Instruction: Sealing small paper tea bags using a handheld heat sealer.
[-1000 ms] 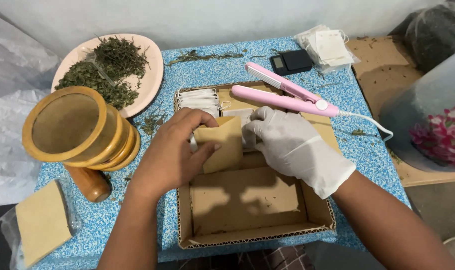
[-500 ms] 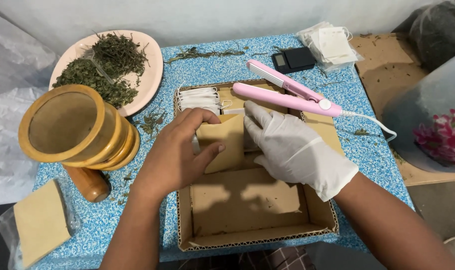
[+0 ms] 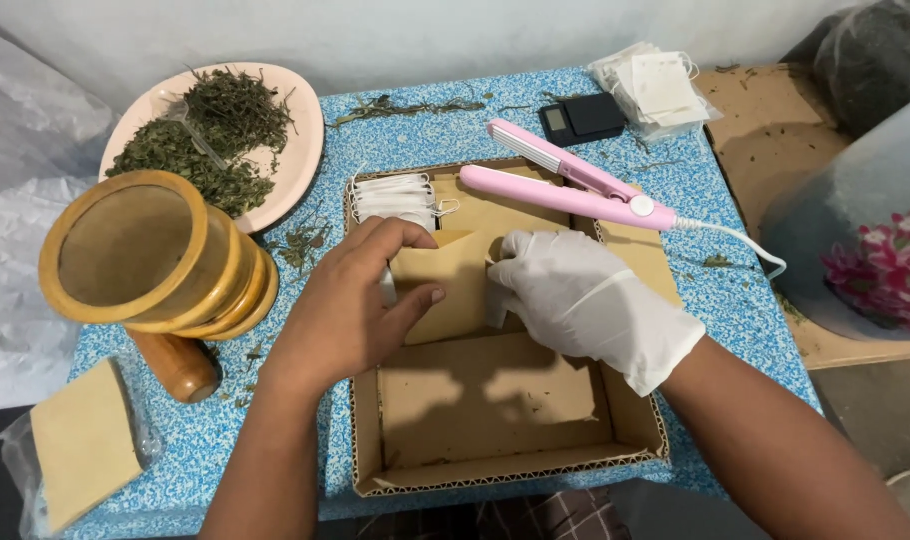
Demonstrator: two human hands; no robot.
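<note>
- Your bare left hand (image 3: 350,305) has slid slightly toward you, fingers still curled on the brown paper envelope (image 3: 453,285).
- Your gloved right hand (image 3: 580,300) pinches its right edge.
- The envelope stays inside the cardboard box (image 3: 505,470).

1. A pink plate (image 3: 300,150) of dried green herbs (image 3: 210,135) sits far left.
2. A wooden mortar (image 3: 145,255) lies tipped on its side at the left, a pestle (image 3: 175,365) just below it.
3. A small black scale (image 3: 580,118) is at the far edge.
4. A bag of white sachets (image 3: 655,90) lies right of the scale.
5. A pink heat sealer (image 3: 565,185) rests across the far rim of the cardboard box (image 3: 495,475).
</note>
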